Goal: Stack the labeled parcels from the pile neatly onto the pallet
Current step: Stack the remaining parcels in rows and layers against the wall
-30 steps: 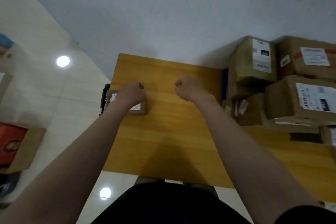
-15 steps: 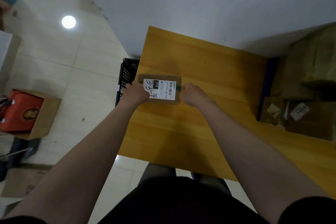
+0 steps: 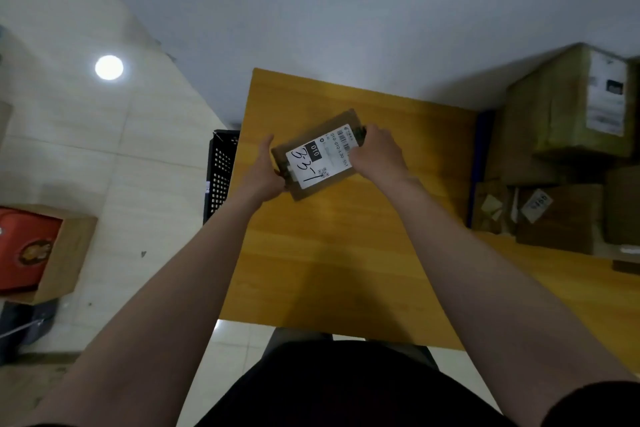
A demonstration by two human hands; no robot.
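Both hands hold one small brown parcel (image 3: 313, 168) over the far left part of the wooden bench (image 3: 346, 253), near its left edge. The left hand (image 3: 263, 175) grips the lower left end of the parcel, with the thumb lying straight along the parcel's edge and the other fingers curled under it. The right hand (image 3: 377, 156) grips the opposite, upper right end, with its fingers curled over the edge so that they cover a part of the white label (image 3: 320, 159). The parcel is turned at an angle to the bench edges, with the label facing up (it shows a barcode, a black field with "010" and a handwritten mark). Whether the parcel touches the bench or is lifted a little above it cannot be told. Past the right edge of the bench the pile of cardboard parcels (image 3: 561, 135) stands against the wall. A black perforated crate (image 3: 220, 177) stands on the floor just beside the left edge of the bench.
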